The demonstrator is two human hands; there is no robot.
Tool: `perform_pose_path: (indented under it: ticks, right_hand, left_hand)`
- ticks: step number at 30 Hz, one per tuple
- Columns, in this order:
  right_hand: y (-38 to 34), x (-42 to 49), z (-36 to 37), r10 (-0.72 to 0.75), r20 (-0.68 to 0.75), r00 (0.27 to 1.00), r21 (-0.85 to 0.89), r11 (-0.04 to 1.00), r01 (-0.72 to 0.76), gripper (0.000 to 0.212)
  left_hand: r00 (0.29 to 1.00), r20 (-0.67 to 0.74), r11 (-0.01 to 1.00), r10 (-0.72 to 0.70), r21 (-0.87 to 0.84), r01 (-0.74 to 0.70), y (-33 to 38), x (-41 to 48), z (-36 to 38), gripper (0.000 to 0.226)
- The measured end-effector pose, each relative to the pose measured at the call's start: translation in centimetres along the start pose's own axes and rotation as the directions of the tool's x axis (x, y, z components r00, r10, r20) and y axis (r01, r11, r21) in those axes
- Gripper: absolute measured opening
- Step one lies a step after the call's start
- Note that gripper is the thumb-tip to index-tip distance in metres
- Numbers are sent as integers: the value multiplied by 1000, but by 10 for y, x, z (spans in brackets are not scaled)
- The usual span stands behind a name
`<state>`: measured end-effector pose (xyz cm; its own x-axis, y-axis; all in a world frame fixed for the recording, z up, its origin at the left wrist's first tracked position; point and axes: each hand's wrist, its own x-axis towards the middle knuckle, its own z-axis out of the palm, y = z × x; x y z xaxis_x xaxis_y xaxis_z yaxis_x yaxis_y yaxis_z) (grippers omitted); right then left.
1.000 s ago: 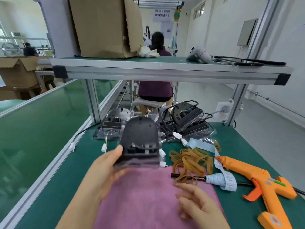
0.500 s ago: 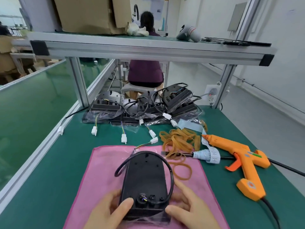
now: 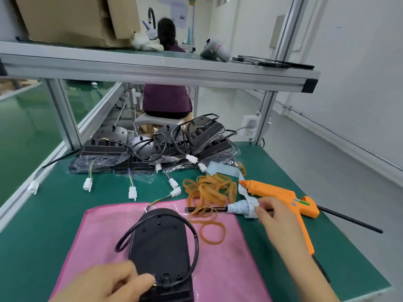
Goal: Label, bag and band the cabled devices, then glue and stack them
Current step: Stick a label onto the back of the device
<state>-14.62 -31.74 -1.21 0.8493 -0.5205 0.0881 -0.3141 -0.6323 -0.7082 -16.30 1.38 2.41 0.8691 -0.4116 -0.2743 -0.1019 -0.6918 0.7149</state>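
The fingers (image 3: 139, 277) of the left hand (image 3: 104, 282) are curled against the near left corner of the black device (image 3: 161, 247), the thumb tip pressing on top just beside the sockets where its cable (image 3: 122, 243) plugs in. The right hand (image 3: 277, 216) reaches to the right, its fingertips brought together on the free end of the label roll (image 3: 242, 208), which sits on a thin black rod (image 3: 349, 220).

The device lies flat on a pink cloth (image 3: 229, 269) at the near edge of the table (image 3: 43, 225), its cable looped loosely round its body, with clear plastic showing at both ends. One loose rubber band (image 3: 212, 233) lies on the cloth just right of the device. A heap of rubber bands (image 3: 209, 190) lies beyond it, touching the rod. An orange glue gun (image 3: 281, 197) rests to the right, behind the right hand. At the back of the table sits a pile of bagged devices (image 3: 152, 147), their white connectors (image 3: 132, 192) trailing forward.
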Motion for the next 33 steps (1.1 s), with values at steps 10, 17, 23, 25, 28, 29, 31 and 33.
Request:
perform_pose_path:
  ticks: [10, 17, 23, 25, 28, 29, 31, 33]
  right_hand:
    - [11, 85, 25, 176, 171, 969, -286, 951, -122, 43]
    - [22, 67, 24, 58, 1, 998, -34, 998, -58, 39]
    - [17, 23, 20, -29, 99, 995, 297, 955, -1, 38]
    - [18, 12, 19, -43, 143, 989, 283, 959, 1, 39]
    - [20, 4, 19, -28, 252, 967, 256, 966, -38, 32]
    - [21, 3, 19, -7, 276, 961, 268, 961, -70, 29]
    - [20, 5, 17, 56, 269, 962, 321, 936, -144, 18]
    - [18, 11, 16, 100, 228, 969, 370, 911, -181, 5]
  left_hand:
    - [978, 69, 958, 194, 200, -205, 100, 99, 23, 32]
    - [987, 94, 947, 133, 283, -154, 139, 167, 49, 28]
    - [990, 142, 1000, 23, -4, -23, 135, 207, 78, 20]
    - [994, 107, 985, 9, -173, 9, 129, 211, 85, 10]
    - [999, 31, 924, -42, -379, 51, 120, 213, 88, 19]
    - [999, 29, 914, -44, -402, 52, 117, 213, 87, 27]
    - [999, 44, 944, -6, -328, 20, 114, 212, 86, 24]
    - [998, 55, 971, 36, -240, -21, 112, 207, 86, 21]
